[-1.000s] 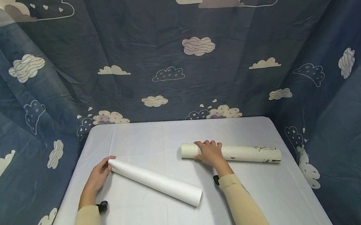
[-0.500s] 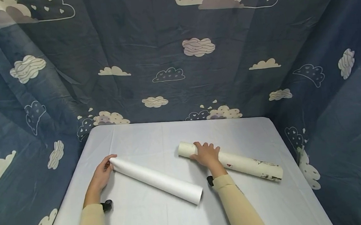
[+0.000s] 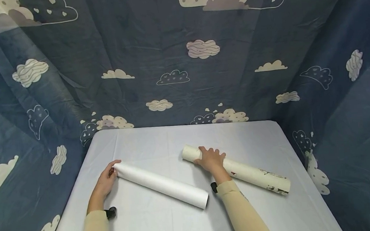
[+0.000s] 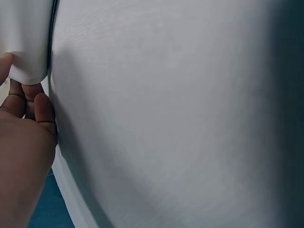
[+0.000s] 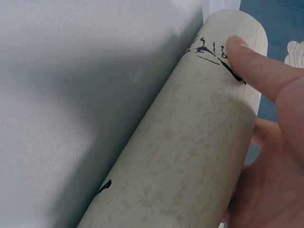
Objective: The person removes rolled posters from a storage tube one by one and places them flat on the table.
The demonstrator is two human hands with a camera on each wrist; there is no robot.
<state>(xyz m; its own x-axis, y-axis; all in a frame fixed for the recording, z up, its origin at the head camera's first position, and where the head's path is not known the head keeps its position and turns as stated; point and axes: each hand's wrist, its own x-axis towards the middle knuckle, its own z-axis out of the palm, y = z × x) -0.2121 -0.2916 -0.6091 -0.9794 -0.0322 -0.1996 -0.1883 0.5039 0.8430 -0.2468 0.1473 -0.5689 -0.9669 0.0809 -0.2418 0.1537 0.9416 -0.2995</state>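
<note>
A plain white paper roll point(image 3: 164, 186) lies slantwise on the table, left of the middle. At its far left end, my left hand point(image 3: 104, 181) holds the rim. In the left wrist view the thumb point(image 4: 4, 66) lies on the white roll point(image 4: 29, 52), with curled fingers below its end. To the right lies a cream patterned paper roll point(image 3: 255, 175) with dark printed strokes near its right end. My right hand point(image 3: 212, 161) grips it near its left end. The right wrist view has the thumb point(image 5: 256, 66) across the cream roll point(image 5: 175, 133); some fingers are hidden behind it.
Both rolls rest on a white-covered table point(image 3: 147, 140) with rounded far corners. A dark blue curtain point(image 3: 176, 90) printed with clouds closes in the back and both sides.
The cream roll has turned, its right end swinging towards me and its left end shifting slightly left with my right hand. My left hand and the white roll have shifted slightly right.
</note>
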